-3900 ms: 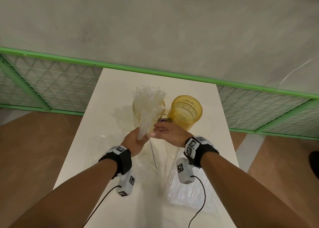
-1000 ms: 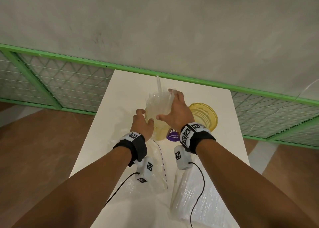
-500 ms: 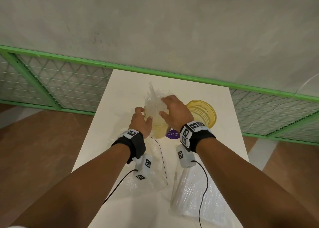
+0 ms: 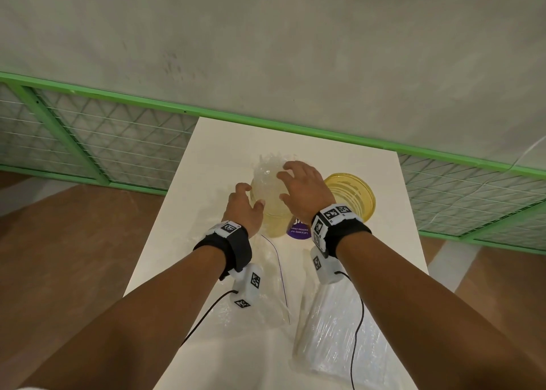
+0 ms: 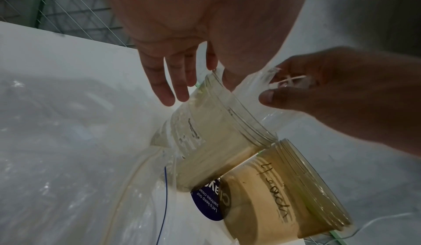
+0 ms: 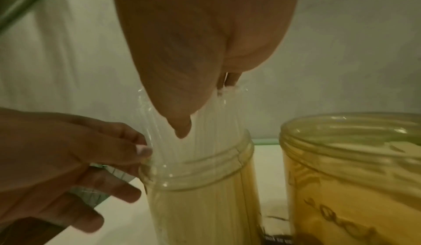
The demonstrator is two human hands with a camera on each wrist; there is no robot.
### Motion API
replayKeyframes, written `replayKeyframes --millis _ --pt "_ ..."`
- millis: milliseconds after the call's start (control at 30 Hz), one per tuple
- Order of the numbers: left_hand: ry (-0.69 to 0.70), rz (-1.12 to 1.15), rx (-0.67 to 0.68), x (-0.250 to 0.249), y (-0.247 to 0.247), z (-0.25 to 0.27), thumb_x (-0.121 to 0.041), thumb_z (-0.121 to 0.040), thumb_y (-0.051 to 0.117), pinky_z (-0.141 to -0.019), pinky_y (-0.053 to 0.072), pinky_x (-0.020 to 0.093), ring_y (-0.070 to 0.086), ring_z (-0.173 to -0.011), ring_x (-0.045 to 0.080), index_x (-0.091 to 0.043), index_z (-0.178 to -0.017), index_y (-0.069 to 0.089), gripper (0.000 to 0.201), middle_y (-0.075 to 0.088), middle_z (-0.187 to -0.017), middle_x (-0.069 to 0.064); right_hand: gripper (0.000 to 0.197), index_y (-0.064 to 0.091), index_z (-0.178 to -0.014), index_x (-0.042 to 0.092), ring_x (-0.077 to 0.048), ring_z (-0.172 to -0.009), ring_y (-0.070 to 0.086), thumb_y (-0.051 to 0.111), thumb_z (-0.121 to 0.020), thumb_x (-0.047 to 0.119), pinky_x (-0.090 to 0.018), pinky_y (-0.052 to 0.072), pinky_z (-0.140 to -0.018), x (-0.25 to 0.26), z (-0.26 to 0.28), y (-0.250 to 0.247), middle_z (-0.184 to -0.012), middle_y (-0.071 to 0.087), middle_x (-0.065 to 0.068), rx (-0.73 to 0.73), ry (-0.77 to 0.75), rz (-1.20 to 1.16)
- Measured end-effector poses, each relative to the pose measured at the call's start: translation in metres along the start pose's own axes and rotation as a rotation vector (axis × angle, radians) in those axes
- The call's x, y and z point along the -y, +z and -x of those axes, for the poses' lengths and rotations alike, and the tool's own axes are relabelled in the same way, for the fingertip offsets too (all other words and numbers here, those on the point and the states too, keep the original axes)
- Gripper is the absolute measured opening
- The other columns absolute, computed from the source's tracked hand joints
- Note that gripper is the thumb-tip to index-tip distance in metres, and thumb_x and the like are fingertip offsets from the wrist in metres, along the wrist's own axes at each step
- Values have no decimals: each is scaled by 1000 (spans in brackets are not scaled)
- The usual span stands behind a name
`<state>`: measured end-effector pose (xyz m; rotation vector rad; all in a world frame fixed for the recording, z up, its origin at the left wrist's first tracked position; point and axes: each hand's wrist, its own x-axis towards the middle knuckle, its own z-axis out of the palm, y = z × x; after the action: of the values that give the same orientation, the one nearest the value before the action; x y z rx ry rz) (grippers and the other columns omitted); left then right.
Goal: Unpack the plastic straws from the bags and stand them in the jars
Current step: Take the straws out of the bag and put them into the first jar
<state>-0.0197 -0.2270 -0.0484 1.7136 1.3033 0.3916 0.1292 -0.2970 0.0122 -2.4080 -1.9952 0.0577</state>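
Clear plastic straws [image 4: 270, 177] already stand in the left jar [image 4: 273, 218] in the head view, their tops splaying above its rim, while the amber jar [image 4: 354, 194] just to its right looks to hold none. Near the person an emptied bag [image 4: 266, 289] lies flat and a second bag [image 4: 328, 324], still full of straws, lies to its right, so I judge the task roughly half done: one bag unpacked, one left for the other jar. In that same view the left hand [image 4: 243, 209] sits at the left jar's near-left side and the right hand [image 4: 304, 190] hovers over the straw tops, fingers spread and bent. From the left wrist, the left fingers [image 5: 168, 79] hang straight and loose beside the jar's rim, gripping nothing, and the right hand's fingertips reach the straw tops. From the right wrist, the right thumb [image 6: 181, 123] lies against the upright bundle, the other fingertips on its top, patting rather than clutching; the left hand's thumb touches the straws just above the jar's rim, its fingers relaxed beside the jar wall.
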Motion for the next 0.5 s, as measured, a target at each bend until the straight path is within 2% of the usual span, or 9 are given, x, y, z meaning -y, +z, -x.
replayKeyframes --millis 100,167,233,300,333,467,500 --pt "21 17 4 1 1 1 -28 -98 56 -85 45 32 55 -96 22 -25 -143 35 49 43 -141 9 56 42 -152 21 -31 -155 15 54 -97 23 -49 13 -125 0 2 5 -166 25 -7 -109 -28 14" --pt "34 22 20 1 2 3 -27 -100 52 -97 46 35 56 -114 26 -28 -151 28 56 35 -149 7 61 29 -158 22 -32 -157 8 48 -100 25 -52 10 -126 2 0 2 -169 16 -6 -129 19 8" --pt "20 26 50 1 4 5 -26 -103 46 -108 40 37 48 -133 28 -28 -157 20 60 28 -157 6 60 15 -162 21 -31 -157 3 34 -107 37 -53 9 -126 1 -2 4 -171 10 -5 22 88 -73" --pt "17 19 76 0 7 7 -25 -105 42 -113 33 35 39 -141 27 -26 -159 14 61 22 -161 7 65 7 -164 21 -28 -158 1 24 -108 49 -52 8 -126 -1 -3 9 -171 8 -4 168 107 -149" --pt "28 9 80 0 8 7 -25 -105 40 -114 30 34 36 -143 26 -25 -159 11 62 19 -163 7 67 5 -164 21 -27 -158 0 21 -107 53 -51 8 -126 -2 -3 10 -171 7 -4 179 104 -171" --pt "128 -58 72 0 9 4 -19 -105 38 -117 27 34 24 -150 22 -27 -159 3 65 6 -167 1 67 5 -164 30 -25 -158 0 23 -105 58 -49 5 -125 -3 -6 8 -172 2 -4 -7 44 -246" --pt "150 -86 82 1 9 3 -18 -104 37 -117 27 34 23 -150 23 -26 -159 5 64 5 -167 0 66 6 -163 34 -26 -158 0 24 -105 59 -49 4 -124 -1 -7 8 -172 1 -4 -9 0 -249"
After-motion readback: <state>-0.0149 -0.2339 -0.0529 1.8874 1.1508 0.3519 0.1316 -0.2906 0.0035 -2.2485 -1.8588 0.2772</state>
